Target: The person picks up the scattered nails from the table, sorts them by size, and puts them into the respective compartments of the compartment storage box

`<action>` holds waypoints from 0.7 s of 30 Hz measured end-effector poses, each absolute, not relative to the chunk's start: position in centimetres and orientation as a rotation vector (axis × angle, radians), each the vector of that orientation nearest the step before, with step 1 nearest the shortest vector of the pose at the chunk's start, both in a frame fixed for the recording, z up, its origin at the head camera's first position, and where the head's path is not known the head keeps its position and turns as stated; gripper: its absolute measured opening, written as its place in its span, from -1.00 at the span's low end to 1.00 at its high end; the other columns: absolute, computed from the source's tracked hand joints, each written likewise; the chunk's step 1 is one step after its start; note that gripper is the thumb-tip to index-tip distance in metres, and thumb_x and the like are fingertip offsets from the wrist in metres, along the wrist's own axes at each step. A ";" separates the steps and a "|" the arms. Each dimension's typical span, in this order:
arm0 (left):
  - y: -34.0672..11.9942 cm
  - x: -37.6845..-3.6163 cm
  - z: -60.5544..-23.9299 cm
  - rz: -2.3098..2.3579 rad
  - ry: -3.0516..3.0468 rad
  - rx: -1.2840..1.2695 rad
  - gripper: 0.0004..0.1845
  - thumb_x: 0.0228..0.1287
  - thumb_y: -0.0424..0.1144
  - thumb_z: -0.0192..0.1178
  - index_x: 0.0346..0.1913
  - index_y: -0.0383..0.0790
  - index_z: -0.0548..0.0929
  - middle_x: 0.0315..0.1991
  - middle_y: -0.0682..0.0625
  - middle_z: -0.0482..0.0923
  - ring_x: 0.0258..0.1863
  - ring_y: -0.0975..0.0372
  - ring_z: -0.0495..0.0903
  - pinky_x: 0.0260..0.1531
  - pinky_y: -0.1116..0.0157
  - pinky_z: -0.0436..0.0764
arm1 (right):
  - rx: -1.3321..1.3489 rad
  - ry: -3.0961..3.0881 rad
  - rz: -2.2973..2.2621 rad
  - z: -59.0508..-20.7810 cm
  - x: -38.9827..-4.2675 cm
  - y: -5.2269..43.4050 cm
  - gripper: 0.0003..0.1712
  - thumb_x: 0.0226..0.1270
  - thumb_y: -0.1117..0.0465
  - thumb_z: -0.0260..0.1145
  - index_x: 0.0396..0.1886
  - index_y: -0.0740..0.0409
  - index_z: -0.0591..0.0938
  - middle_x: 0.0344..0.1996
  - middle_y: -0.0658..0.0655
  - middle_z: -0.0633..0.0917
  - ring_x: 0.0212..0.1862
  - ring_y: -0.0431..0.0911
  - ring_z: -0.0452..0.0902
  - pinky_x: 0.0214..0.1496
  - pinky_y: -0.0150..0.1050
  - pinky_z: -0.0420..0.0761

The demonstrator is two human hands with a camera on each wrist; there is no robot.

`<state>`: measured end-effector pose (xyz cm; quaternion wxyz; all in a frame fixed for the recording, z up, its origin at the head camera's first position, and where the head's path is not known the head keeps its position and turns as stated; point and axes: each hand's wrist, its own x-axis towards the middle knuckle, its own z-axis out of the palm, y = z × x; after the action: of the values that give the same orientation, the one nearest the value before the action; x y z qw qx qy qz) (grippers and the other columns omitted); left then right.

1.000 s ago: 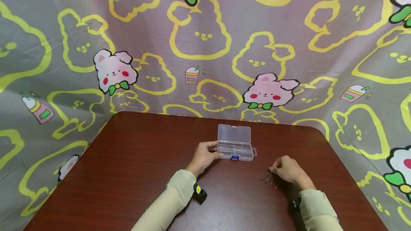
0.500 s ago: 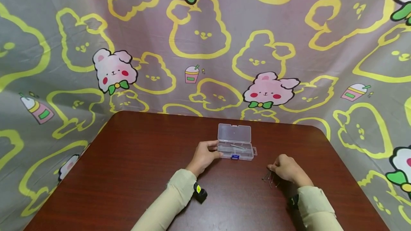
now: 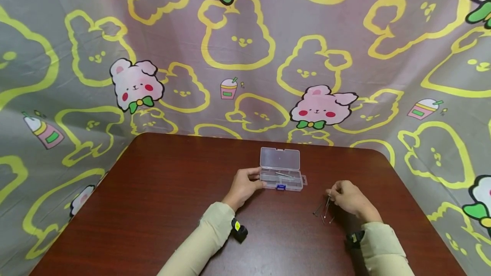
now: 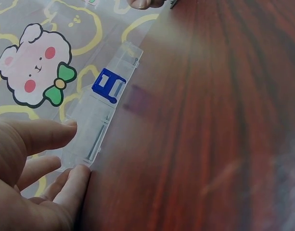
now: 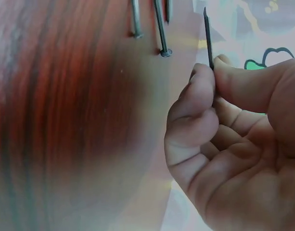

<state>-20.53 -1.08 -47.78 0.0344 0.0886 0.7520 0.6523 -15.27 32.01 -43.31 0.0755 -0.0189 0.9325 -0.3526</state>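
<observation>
A small clear plastic box stands open on the brown table, its lid tipped back and a blue latch at its front. A nail or two lie inside. My left hand grips the box's left end, thumb and a finger against its corner. My right hand is to the right of the box, just above the table. It pinches one thin nail between thumb and forefinger. Several loose nails lie beside it; two of them show in the right wrist view.
The table has rounded far corners and is ringed by a hanging cloth printed with bunnies. Black wrist cameras sit on both cream sleeves. Bare wood spreads to the left and in front.
My right hand has risen slightly and shifted right, drawing one nail out of the loose pile. The left hand and the box have not moved.
</observation>
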 end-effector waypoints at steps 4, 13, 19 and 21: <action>-1.1 -20.5 -47.7 2.001 2.317 0.270 -0.41 0.08 -0.47 0.46 0.24 -0.37 0.62 0.07 -0.22 0.64 0.04 0.02 0.58 -0.16 0.29 0.65 | -0.059 2.761 -1.192 -43.4 -15.3 31.9 -0.78 0.51 0.32 0.21 -0.40 0.30 0.52 -0.50 0.12 0.58 -0.48 -0.06 0.45 -0.50 -0.27 0.45; -1.1 -20.4 -47.7 2.003 2.320 0.275 -0.41 0.08 -0.47 0.46 0.25 -0.37 0.61 0.07 -0.22 0.64 0.04 0.01 0.58 -0.16 0.29 0.65 | -0.061 2.635 -1.463 -43.4 -15.4 31.3 -0.85 0.40 0.42 0.30 -0.28 0.51 0.60 -0.47 0.20 0.67 -0.37 -0.01 0.62 -0.36 -0.21 0.67; -1.1 -20.4 -47.8 1.993 2.331 0.279 -0.41 0.08 -0.46 0.47 0.24 -0.36 0.62 0.07 -0.20 0.65 0.04 0.03 0.58 -0.15 0.28 0.65 | -0.083 2.587 -1.547 -43.4 -15.4 31.3 -0.84 0.39 0.45 0.28 -0.22 0.58 0.60 -0.45 0.23 0.69 -0.40 -0.04 0.62 -0.38 -0.21 0.68; -1.1 -20.4 -47.8 1.991 2.332 0.281 -0.41 0.08 -0.46 0.47 0.24 -0.35 0.62 0.08 -0.20 0.64 0.05 0.03 0.58 -0.15 0.28 0.65 | -0.066 2.596 -1.556 -43.4 -15.5 31.1 -0.86 0.39 0.46 0.28 -0.23 0.56 0.62 -0.47 0.22 0.69 -0.42 -0.05 0.62 -0.39 -0.22 0.68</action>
<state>-20.44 -1.13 -47.85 0.0311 0.0912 0.7569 0.6464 -15.47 31.11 -43.44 0.0571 -0.0217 0.8562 -0.5131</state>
